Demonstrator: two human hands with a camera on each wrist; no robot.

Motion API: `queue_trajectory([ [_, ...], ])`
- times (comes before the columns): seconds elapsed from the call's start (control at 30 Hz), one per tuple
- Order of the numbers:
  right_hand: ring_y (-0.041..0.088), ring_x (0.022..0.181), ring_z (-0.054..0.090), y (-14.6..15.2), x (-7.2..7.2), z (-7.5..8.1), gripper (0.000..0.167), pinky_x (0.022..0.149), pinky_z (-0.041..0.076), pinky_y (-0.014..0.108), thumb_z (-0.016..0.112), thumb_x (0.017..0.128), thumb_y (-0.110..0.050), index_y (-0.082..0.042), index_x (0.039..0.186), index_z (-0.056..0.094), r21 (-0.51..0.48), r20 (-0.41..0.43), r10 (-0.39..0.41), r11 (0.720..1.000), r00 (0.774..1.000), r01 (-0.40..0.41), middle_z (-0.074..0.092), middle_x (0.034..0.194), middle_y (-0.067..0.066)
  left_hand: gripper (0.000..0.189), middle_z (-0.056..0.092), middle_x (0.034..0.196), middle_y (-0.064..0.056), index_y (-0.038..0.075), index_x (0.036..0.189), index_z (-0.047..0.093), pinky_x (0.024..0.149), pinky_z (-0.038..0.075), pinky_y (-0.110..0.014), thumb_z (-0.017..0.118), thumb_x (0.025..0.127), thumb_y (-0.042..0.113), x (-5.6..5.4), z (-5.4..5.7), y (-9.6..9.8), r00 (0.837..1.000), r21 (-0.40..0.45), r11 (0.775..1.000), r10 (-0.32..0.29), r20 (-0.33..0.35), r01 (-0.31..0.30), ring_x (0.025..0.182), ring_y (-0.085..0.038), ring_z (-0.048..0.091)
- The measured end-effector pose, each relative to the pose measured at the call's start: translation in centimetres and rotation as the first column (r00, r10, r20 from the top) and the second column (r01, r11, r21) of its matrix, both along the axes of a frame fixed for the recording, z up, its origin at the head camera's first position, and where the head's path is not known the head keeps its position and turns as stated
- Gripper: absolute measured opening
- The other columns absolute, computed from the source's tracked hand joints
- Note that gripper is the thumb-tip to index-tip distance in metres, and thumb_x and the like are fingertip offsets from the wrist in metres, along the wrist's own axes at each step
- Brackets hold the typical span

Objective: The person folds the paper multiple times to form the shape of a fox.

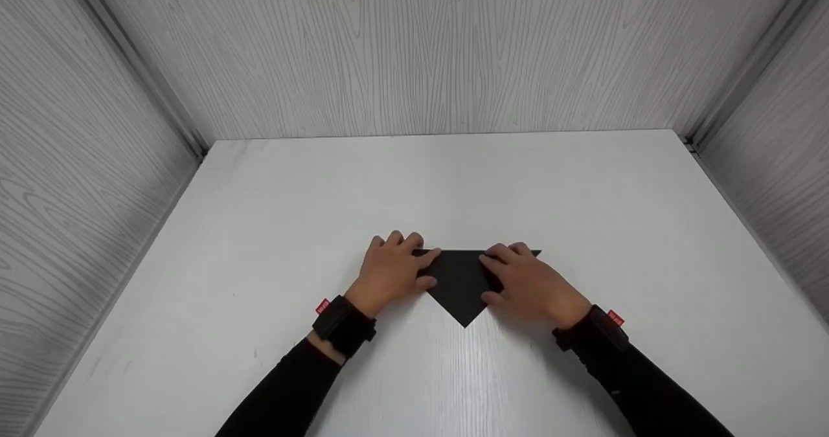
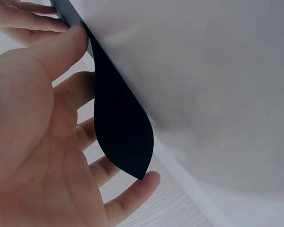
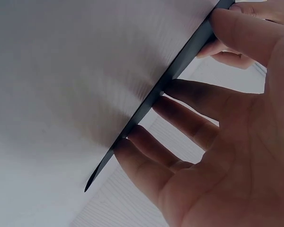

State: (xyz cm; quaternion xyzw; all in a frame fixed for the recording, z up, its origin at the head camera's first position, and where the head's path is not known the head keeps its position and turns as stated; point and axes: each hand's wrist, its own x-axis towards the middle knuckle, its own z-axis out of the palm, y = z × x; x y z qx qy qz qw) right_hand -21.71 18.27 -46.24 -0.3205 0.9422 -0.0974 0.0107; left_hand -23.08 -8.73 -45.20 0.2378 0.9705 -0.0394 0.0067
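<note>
A sheet of black paper lies on the white tabletop as a triangle, its long edge at the far side and one point towards me. My left hand is at its left end, with thumb and index finger on the paper. In the left wrist view, a curled flap of the paper rises between that thumb and the fingers. My right hand presses the right part, fingertips resting along the paper and thumb at its near slanted edge. The right corner sticks out past the fingers; the left corner is hidden in the head view.
The white tabletop stretches around the paper. Grey wood-grain panels enclose it: a back wall, a left wall and a right wall. Black bands with red tags sit on both wrists.
</note>
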Motion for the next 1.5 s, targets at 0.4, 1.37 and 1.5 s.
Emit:
queue_trajectory([
  [0.4, 0.044, 0.136, 0.049, 0.1, 0.0, 0.1, 0.062, 0.104, 0.053, 0.053, 0.072, 0.101, -0.033, 0.002, 0.150, 0.056, -0.019, 0.027, -0.019, 1.000, 0.999, 0.020, 0.055, 0.148, 0.015, 0.049, 0.056, 0.148, -0.007, 0.032, 0.153, 0.059, 0.100, 0.044, -0.056, 0.061, 0.107, 0.046, 0.1, 0.3, -3.4, 0.996, 0.053, 0.996, 0.069, 0.059, -0.072, 0.130, -0.037, 0.050],
  [1.37, 0.042, 0.131, 0.051, 0.5, 0.1, 0.0, 0.058, 0.098, 0.055, 0.051, 0.070, 0.101, -0.028, 0.005, 0.147, 0.058, -0.042, -0.002, -0.024, 0.999, 1.000, 0.024, 0.057, 0.144, 0.015, 0.036, 0.065, 0.139, -0.012, 0.029, 0.144, 0.068, 0.097, 0.047, -0.059, 0.058, 0.110, 0.035, -0.2, 1.2, -8.0, 0.975, 0.132, 0.973, 0.173, 0.138, -0.191, 0.124, -0.038, 0.060],
  [1.5, 0.043, 0.131, 0.051, 0.6, 0.0, 0.0, 0.058, 0.098, 0.055, 0.052, 0.070, 0.101, -0.028, 0.005, 0.147, 0.058, -0.029, -0.012, -0.020, 0.999, 1.000, 0.020, 0.057, 0.145, 0.017, 0.033, 0.071, 0.132, -0.011, 0.021, 0.136, 0.075, 0.098, 0.050, -0.058, 0.061, 0.108, 0.034, -0.9, 1.4, -7.8, 0.973, 0.168, 0.964, 0.184, 0.136, -0.206, 0.122, -0.037, 0.065],
])
